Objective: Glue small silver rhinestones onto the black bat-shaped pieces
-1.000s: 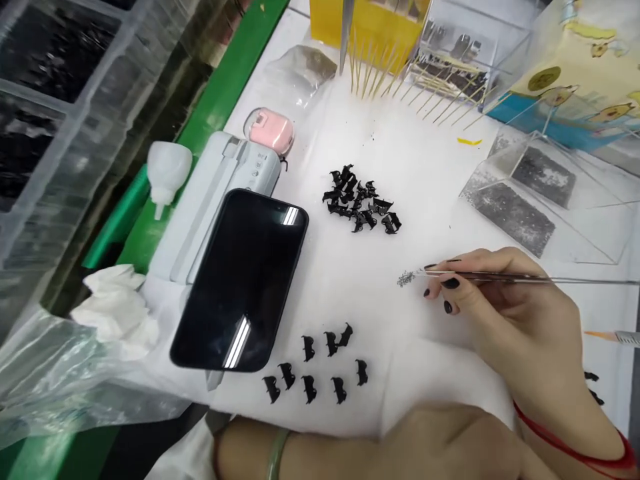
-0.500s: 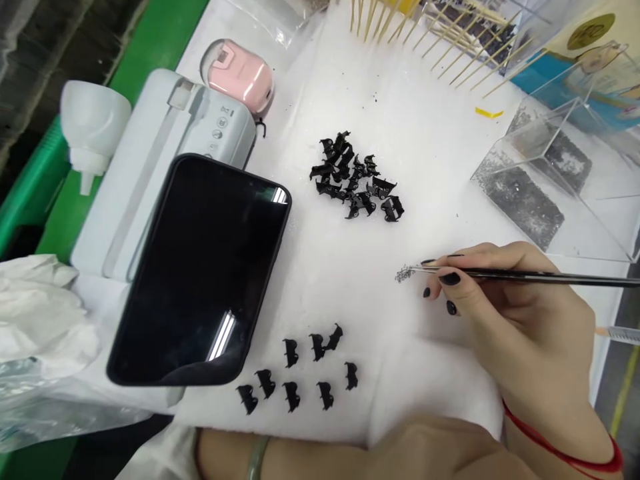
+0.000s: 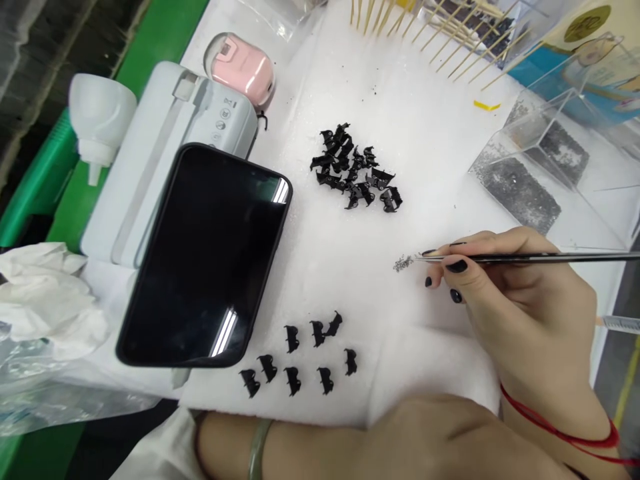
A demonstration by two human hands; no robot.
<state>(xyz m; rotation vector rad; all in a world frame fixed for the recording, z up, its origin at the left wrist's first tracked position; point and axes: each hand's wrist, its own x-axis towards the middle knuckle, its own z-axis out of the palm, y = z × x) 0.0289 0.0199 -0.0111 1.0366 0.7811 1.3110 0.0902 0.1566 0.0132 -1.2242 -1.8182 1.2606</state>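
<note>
White pad (image 3: 440, 127) covers the counter. Phone (image 3: 205, 257) lies face up on a white device (image 3: 170, 150) at left, with a clear box (image 3: 540, 180) at right.

Right hand (image 3: 520, 300) is pinched on the tweezers (image 3: 540, 257), thumb and fingers closed near the tip end. The tips carry a tiny silver glitter cluster (image 3: 403, 264) just over the pad, between the loose pile of black bat pieces (image 3: 355, 177) and the laid-out bat pieces (image 3: 295, 363).

Left hand (image 3: 435, 437) rests at the near pad edge under the right wrist. Its fingers are hidden, so I can't tell whether they're open or closed.

The cluster looks near weightless, loose and likely to shed, so only the tweezer tips should take it, with light pressure. The tweezers look thin, stiff and slick, so gripping close to the tips suits them.
</note>
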